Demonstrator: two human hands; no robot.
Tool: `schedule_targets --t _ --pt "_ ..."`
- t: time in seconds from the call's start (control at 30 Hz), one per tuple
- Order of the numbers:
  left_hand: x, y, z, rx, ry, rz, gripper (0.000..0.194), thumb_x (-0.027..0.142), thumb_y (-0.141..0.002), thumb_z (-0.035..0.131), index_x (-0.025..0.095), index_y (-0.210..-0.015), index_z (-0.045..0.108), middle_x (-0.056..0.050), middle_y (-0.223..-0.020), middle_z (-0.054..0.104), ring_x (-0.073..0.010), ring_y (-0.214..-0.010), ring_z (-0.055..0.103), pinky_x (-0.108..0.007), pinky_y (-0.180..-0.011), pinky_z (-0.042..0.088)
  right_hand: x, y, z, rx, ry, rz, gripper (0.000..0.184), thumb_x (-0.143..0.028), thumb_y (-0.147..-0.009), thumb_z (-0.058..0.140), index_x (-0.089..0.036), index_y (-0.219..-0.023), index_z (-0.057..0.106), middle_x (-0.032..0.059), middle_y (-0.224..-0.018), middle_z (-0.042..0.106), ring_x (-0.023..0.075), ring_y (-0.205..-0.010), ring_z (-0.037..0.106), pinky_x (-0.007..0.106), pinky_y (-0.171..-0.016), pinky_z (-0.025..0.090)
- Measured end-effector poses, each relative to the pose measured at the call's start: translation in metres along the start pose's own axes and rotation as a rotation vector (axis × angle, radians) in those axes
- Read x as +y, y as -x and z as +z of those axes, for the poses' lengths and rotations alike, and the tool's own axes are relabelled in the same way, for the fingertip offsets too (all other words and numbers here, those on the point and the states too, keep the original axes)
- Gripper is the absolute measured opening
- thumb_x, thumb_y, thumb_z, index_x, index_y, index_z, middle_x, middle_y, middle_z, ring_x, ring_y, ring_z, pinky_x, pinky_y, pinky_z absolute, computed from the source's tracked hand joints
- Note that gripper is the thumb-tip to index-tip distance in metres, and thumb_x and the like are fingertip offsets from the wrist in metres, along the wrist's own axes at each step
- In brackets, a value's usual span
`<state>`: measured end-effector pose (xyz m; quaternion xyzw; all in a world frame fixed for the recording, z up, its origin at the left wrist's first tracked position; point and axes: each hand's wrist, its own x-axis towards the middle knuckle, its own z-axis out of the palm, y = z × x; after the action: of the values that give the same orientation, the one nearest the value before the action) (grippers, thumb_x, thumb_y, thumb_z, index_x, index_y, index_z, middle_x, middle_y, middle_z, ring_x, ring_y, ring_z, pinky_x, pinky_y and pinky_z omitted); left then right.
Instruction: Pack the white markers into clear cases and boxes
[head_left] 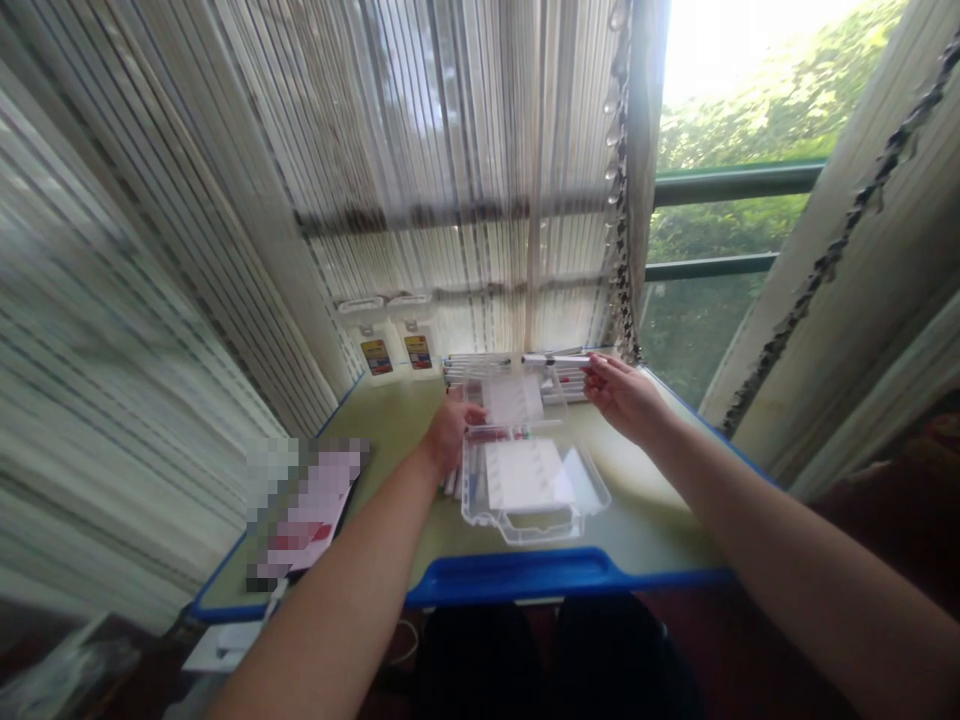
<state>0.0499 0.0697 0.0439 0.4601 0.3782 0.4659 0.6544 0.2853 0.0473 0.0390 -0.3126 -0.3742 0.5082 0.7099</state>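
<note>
An open clear plastic case with a handle lies near the middle of the table, its lid tipped back toward the window. White inserts with notched edges sit in both halves. My left hand is closed at the left edge of the lid, thumb and fingers on the plastic. Between the fingertips of my right hand is a white marker with a dark band, held level above the back of the case. Rows of markers lie behind the lid; several more are partly hidden by my left hand.
Two clear plastic cases with coloured labels stand upright at the back left. A blurred-out flat object lies at the table's left. The table has a blue rim with a tray groove in front. Striped curtains hang behind.
</note>
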Motion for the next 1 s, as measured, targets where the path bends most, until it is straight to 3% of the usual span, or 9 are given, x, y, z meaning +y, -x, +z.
schedule_targets --t 0.27,0.4,0.57,0.7,0.87,1.0 --pt "-0.006 0.006 0.009 -0.146 0.013 -0.048 0.035 0.003 -0.04 0.043 0.017 -0.071 0.047 0.001 -0.061 0.06 -0.0186 -0.055 0.063 -0.03 -0.048 0.055 0.012 0.011 0.011 0.049 0.263 -0.054 0.045 -0.048 -0.056 0.078 -0.019 -0.062 0.044 -0.0077 -0.053 0.046 0.0035 -0.043 0.032 0.018 -0.038 0.024" --pt "-0.003 0.008 0.01 -0.196 0.029 -0.076 0.044 0.002 -0.042 0.044 0.017 -0.083 0.052 0.0 -0.065 0.063 -0.0206 -0.056 0.065 -0.03 -0.046 0.054 0.01 0.013 0.014 0.097 0.355 -0.108 0.05 -0.053 -0.055 0.077 -0.02 -0.062 0.041 -0.01 -0.05 0.037 0.0036 -0.042 0.028 0.018 -0.038 0.023" --pt "-0.002 0.009 0.011 -0.198 0.04 -0.103 0.054 0.001 -0.045 0.044 0.017 -0.095 0.055 -0.002 -0.07 0.066 -0.0234 -0.06 0.067 -0.031 -0.046 0.055 0.009 0.009 0.011 0.104 0.263 -0.106 0.053 -0.058 -0.055 0.075 -0.021 -0.058 0.036 -0.0103 -0.047 0.03 0.0047 -0.041 0.024 0.02 -0.039 0.021" --pt "-0.006 0.012 0.015 -0.229 0.054 -0.112 0.054 -0.001 -0.047 0.044 0.017 -0.097 0.054 -0.002 -0.077 0.068 -0.0216 -0.064 0.068 -0.033 -0.054 0.058 0.015 0.009 0.01 0.145 0.317 -0.061 0.052 -0.058 -0.054 0.075 -0.021 -0.056 0.038 -0.0097 -0.044 0.031 0.0051 -0.04 0.025 0.022 -0.039 0.019" --pt "-0.006 0.016 0.02 -0.274 0.075 -0.111 0.056 -0.002 -0.047 0.045 0.016 -0.1 0.052 -0.004 -0.085 0.068 -0.021 -0.067 0.068 -0.034 -0.058 0.059 0.019 0.011 0.01 0.204 0.485 -0.152 0.05 -0.059 -0.054 0.073 -0.021 -0.058 0.042 -0.0086 -0.047 0.037 0.0058 -0.043 0.029 0.023 -0.041 0.021" --pt "-0.006 0.017 0.02 -0.288 0.073 -0.12 0.058 -0.002 -0.047 0.045 0.017 -0.102 0.053 -0.001 -0.079 0.066 -0.0176 -0.061 0.066 -0.033 -0.057 0.059 0.016 0.01 0.01 0.227 0.562 -0.172 0.047 -0.057 -0.053 0.075 -0.019 -0.065 0.049 -0.0072 -0.054 0.043 0.0061 -0.046 0.033 0.022 -0.042 0.024"
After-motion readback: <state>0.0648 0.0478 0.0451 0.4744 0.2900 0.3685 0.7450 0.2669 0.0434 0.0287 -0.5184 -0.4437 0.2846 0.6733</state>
